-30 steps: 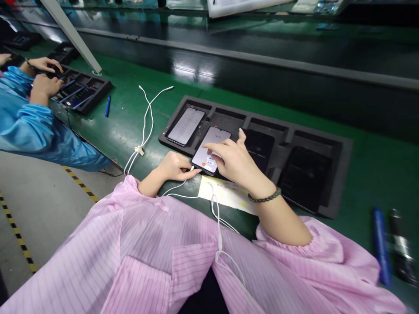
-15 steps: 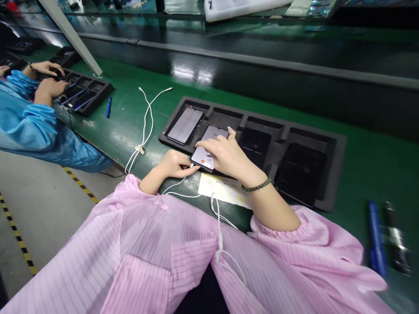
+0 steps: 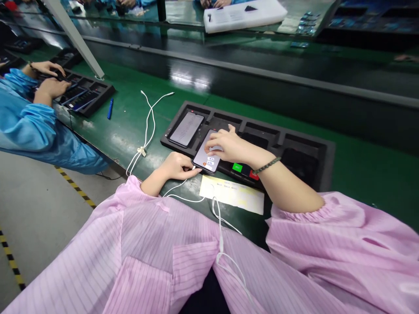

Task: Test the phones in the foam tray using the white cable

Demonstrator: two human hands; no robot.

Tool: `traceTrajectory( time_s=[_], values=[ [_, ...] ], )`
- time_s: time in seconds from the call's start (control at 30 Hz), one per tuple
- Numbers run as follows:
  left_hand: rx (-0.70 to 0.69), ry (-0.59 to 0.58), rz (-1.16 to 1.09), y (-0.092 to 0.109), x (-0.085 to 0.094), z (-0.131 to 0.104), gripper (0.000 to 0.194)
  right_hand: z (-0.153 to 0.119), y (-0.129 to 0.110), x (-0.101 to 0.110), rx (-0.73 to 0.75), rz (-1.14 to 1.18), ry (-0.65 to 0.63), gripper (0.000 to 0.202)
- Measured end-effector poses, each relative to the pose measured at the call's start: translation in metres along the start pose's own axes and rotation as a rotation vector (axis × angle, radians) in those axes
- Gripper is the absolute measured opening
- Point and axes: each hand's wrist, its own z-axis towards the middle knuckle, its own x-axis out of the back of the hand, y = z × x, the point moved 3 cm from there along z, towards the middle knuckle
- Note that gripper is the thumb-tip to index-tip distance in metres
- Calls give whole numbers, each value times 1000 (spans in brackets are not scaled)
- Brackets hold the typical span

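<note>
My left hand (image 3: 177, 167) is closed at the lower edge of a phone (image 3: 202, 153), pinching the white plug of a charging cable (image 3: 188, 198) there. The phone's screen is lit, and it rests in a black foam tray (image 3: 327, 163). Over that screen hovers my right hand (image 3: 233, 146), fingers bent and apart, holding nothing; whether a fingertip touches the glass I cannot tell. Left of it in the tray lies another lit phone (image 3: 186, 129). Partly behind my right wrist, a dark-screened phone (image 3: 244, 171) shows a green and a red patch. A further dark phone (image 3: 296, 165) sits at the right.
A yellowish paper strip (image 3: 234, 195) lies before the tray. Another white cable (image 3: 149, 126) and a blue pen (image 3: 110, 109) are to the left. A co-worker in blue sleeves (image 3: 29, 113) handles another tray (image 3: 106, 91). A raised ledge (image 3: 229, 65) runs behind.
My right hand has drawn back slightly to the right, uncovering more of the screen. Green and red patches now show on the neighbouring phone. The camera view has shifted; my left hand stays at the plug.
</note>
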Motion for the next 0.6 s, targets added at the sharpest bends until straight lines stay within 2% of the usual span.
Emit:
traceTrajectory(
  time_s=[0.13,0.3,0.47,0.6],
  values=[
    [-28,15,20,0,0,0,54,5,1,1,97,-18,-33,18],
    [-89,108,62,1,4,-1,48,5,-1,-3,211,28,-40,19],
    [-106,267,224,5,15,-1,33,1,3,-3,175,163,1,15],
    [-69,214,292,3,13,0,40,-2,8,2,128,256,10,17]
  ],
)
